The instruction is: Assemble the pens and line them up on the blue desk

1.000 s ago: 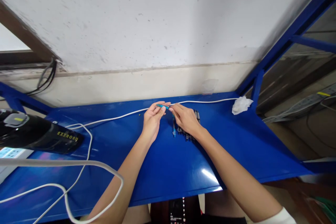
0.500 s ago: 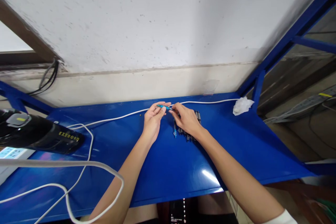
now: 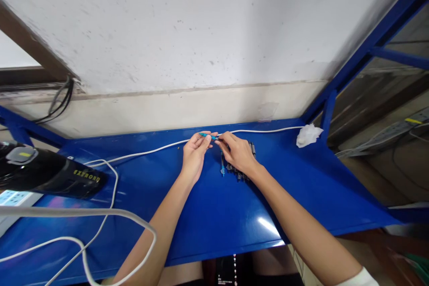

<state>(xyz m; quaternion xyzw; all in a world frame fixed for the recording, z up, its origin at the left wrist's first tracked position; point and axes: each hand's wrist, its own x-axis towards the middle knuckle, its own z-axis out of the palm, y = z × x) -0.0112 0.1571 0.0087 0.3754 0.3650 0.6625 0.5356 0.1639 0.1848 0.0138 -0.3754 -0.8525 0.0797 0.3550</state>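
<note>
Left hand [image 3: 195, 152] pinching blue pen [image 3: 213, 137] between thumb and fingers, over table [image 3: 217, 219]; right hand [image 3: 237, 152] gripping pen's right end, fingertips nearly together. Black pens [image 3: 239, 175] lying beneath right hand.

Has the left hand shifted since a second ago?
No, not visibly: against the back edge of the blue table, the left hand keeps the same place.

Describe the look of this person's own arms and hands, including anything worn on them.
The left hand and right hand are bare, with no gloves, rings or watch visible. The right forearm is uncovered up to a plain white fabric sleeve, which shows at the picture's bottom edge. No sleeve shows on the left forearm.
</note>
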